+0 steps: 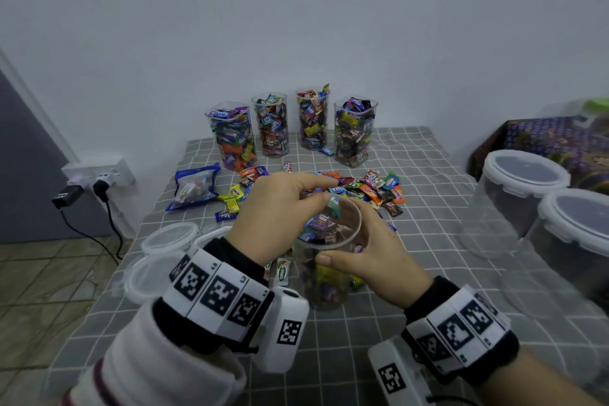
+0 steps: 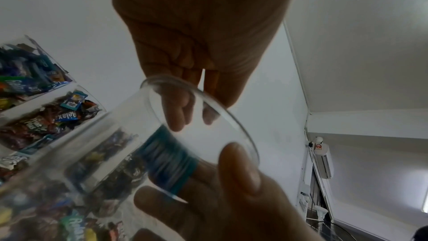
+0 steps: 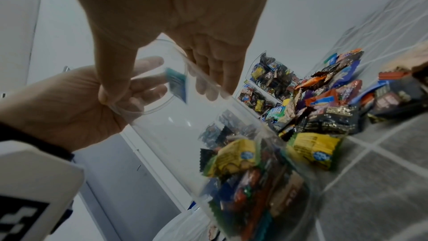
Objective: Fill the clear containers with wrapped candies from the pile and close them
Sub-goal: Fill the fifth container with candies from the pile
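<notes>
The right hand curls around the smooth clear cylindrical container while left hand fingers pinch a teal wrapped candy over its rim.

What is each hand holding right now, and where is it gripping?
The right hand grips the clear container round its upper wall, just below the rim. The left hand pinches a teal-wrapped candy by its edge, over the opening.
</notes>
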### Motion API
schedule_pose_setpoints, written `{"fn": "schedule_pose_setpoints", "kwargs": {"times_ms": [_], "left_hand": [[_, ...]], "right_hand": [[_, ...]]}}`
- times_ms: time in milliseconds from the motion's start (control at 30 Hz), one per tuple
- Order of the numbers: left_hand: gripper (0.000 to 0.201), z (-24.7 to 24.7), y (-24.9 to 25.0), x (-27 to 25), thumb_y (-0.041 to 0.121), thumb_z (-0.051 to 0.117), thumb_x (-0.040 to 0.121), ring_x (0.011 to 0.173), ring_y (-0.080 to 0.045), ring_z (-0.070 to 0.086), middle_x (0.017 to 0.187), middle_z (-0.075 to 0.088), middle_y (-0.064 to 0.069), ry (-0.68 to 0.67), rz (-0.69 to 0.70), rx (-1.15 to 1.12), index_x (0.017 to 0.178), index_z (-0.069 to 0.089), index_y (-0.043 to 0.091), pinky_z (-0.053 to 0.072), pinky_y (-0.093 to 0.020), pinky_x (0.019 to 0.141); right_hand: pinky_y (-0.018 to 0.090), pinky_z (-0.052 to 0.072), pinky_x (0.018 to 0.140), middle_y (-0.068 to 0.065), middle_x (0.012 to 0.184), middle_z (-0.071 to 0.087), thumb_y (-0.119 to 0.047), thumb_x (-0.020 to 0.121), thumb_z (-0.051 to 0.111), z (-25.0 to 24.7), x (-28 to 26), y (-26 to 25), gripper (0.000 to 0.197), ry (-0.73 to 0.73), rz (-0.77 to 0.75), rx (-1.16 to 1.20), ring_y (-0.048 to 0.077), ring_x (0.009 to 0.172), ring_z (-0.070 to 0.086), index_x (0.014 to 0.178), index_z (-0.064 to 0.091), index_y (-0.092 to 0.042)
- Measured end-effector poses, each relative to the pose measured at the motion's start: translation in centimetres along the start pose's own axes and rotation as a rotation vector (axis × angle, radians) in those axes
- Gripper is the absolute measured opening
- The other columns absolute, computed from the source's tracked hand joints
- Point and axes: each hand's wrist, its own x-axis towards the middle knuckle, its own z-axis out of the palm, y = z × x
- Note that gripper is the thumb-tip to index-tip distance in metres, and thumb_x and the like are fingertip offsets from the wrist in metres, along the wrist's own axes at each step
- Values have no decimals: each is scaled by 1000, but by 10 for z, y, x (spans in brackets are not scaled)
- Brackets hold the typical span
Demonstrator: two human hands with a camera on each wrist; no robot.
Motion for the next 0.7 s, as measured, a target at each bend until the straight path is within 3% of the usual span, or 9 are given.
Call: {"fn": "schedule_pose_setpoints", "kwargs": {"times_ms": [67,167,233,333,433,533,600,700], "left_hand": [[22,0,0,-1,21,61,89,75,-1,65,90,73,7,53,15,-51,103,71,34,53,-22,71],[23,-6,-5,0,18,58,91,74,-2,64,92,71,12,164,-3,-140,98,68,38,54,-21,70],[23,-11,-14,2,16,57,91,81,-4,64,97,69,14,207,-38,-165,101,67,35,53,-24,77],[27,-16,-33,4,14,57,91,89,-4,61,106,66,12,178,-125,-90,109,65,32,51,-26,82],[40,-15,-57,5,19,61,88,104,-13,57,125,58,7,16,-212,195,126,56,31,49,-37,91],[62,-1,-84,5,36,67,83,124,-17,45,143,43,4,-244,-242,447,139,40,32,42,-39,100],[81,13,-99,5,43,73,76,129,-20,39,149,32,2,-388,-254,472,144,30,33,39,-43,104],[113,29,-114,7,35,83,64,140,-31,26,158,1,-5,-548,-310,538,150,9,35,35,-47,109]], "right_hand": [[14,42,94,-25,116,55,-26,61,85,-1,0,0,68,-4,-3,9,-8,111,53,112,43,-43],[13,42,94,-27,116,54,-41,57,83,-1,-1,3,70,-20,10,-31,-8,112,52,113,42,-45],[18,43,96,-22,122,54,-50,55,85,-2,-2,9,78,-61,24,-113,-5,115,51,118,40,-46],[28,39,103,-16,133,47,-40,61,83,-10,-3,17,84,-188,41,-334,1,121,45,130,35,-38],[35,32,109,-7,143,34,-47,66,78,-22,1,25,94,-328,76,-722,12,130,32,142,29,-25],[39,31,111,0,149,22,-50,69,74,-30,10,31,101,-386,138,-913,20,136,24,148,17,-22],[42,33,110,2,151,15,-48,68,75,-32,18,34,107,-420,170,-993,23,137,21,149,9,-23],[46,33,110,3,154,7,-48,64,78,-31,30,42,115,-477,196,-1076,27,140,17,149,3,-27]]}}
